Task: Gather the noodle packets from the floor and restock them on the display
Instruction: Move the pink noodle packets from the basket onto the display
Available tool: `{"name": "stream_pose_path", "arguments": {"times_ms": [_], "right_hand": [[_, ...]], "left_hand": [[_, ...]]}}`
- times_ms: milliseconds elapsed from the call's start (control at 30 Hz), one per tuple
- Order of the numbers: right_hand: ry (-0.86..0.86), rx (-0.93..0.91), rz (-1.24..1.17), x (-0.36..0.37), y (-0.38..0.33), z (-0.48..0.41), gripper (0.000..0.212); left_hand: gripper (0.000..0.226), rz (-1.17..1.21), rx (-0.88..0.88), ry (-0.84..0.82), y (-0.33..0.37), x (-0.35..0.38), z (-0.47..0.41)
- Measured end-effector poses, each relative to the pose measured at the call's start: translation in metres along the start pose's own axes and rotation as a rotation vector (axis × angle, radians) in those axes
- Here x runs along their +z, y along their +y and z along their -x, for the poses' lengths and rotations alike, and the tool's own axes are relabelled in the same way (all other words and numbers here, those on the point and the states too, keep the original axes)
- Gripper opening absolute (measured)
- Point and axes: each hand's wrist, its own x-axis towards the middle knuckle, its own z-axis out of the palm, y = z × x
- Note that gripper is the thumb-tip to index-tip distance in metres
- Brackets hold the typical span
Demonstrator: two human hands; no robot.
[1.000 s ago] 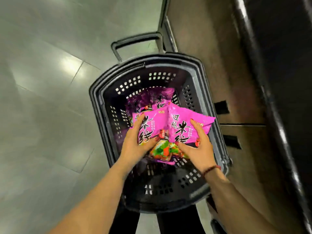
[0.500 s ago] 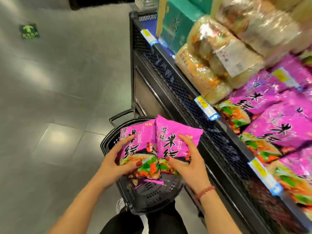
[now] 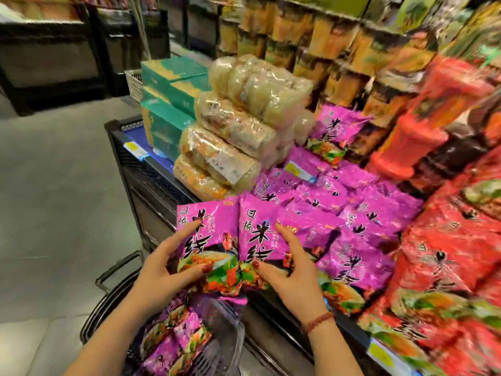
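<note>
My left hand grips a purple noodle packet by its left side. My right hand grips a second purple noodle packet right beside it. Both packets are held up side by side at the front edge of the display, next to the pile of matching purple packets. Below my arms a black shopping basket holds more purple packets.
Clear bags of pale noodles and teal boxes are stacked left of the purple pile. Red packets fill the display's right side. Shelves of goods rise behind. Grey tiled floor lies to the left.
Both hands have lifted the two packets out of the basket and up to the display's front edge. The view has risen from the basket to the shelves.
</note>
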Motion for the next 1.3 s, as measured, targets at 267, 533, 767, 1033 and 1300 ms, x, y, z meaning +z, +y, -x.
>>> {"name": "stream_pose_path", "arguments": {"times_ms": [267,533,767,1033,1300], "right_hand": [[0.13,-0.028,0.07,-0.086,0.017,-0.041,0.075],[0.303,-0.021,0.166,-0.15,0.028,-0.092,0.08],[0.459,-0.066,0.23,-0.198,0.025,-0.142,0.079],[0.477,-0.02,0.316,-0.249,0.037,-0.164,0.084],[0.462,0.068,0.339,-0.26,0.064,-0.175,0.089]], "left_hand": [[0.069,-0.072,0.144,-0.067,0.026,0.071,-0.08],[0.069,-0.108,0.257,-0.133,0.05,0.13,-0.166],[0.063,-0.075,0.413,-0.197,0.071,0.178,-0.247],[0.072,-0.171,0.523,-0.253,0.069,0.224,-0.319],[0.079,-0.26,0.472,-0.389,0.049,0.263,-0.359]]}}
